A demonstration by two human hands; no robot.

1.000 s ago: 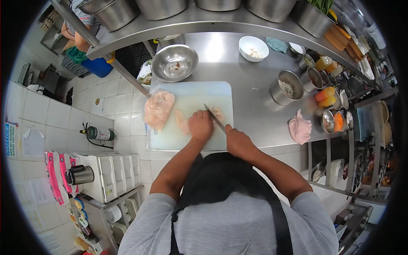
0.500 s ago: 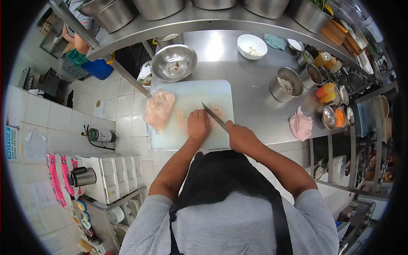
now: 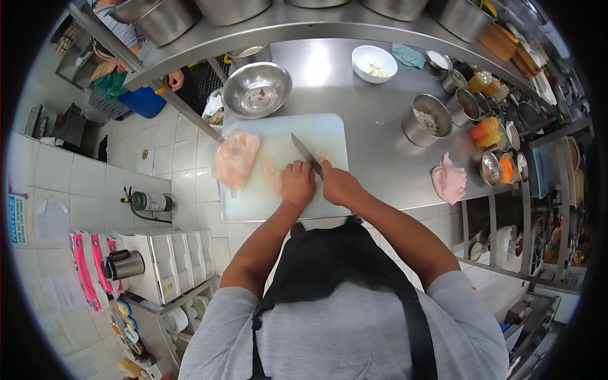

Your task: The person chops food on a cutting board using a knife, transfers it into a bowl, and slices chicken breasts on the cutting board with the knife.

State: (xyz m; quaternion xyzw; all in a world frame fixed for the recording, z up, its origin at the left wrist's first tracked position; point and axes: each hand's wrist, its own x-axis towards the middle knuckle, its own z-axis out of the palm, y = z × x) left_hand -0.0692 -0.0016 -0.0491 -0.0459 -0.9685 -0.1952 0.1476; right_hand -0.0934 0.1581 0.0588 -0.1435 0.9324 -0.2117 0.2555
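On the white cutting board (image 3: 247, 208) my left hand (image 3: 297, 183) presses down with its fingers together, on or beside pale meat strips (image 3: 270, 172); what lies under the fingertips is hidden. My right hand (image 3: 340, 185) is wrapped round the handle of a knife (image 3: 305, 152), whose blade points up and left past my left fingertips. Small cut pieces (image 3: 322, 155) lie just right of the blade. A large pale piece of raw meat (image 3: 237, 158) rests at the board's left edge.
Behind the board stands a steel bowl (image 3: 258, 90). A white bowl (image 3: 374, 64), a steel pot (image 3: 427, 120) and a pink cloth (image 3: 449, 178) are on the steel counter (image 3: 373, 152). A shelf (image 3: 297, 31) crosses above. Another person (image 3: 117, 25) is at the upper left.
My right hand and the knife have moved left, bringing the blade close against my left fingers. The other person's hand has come into sight beside the shelf post.
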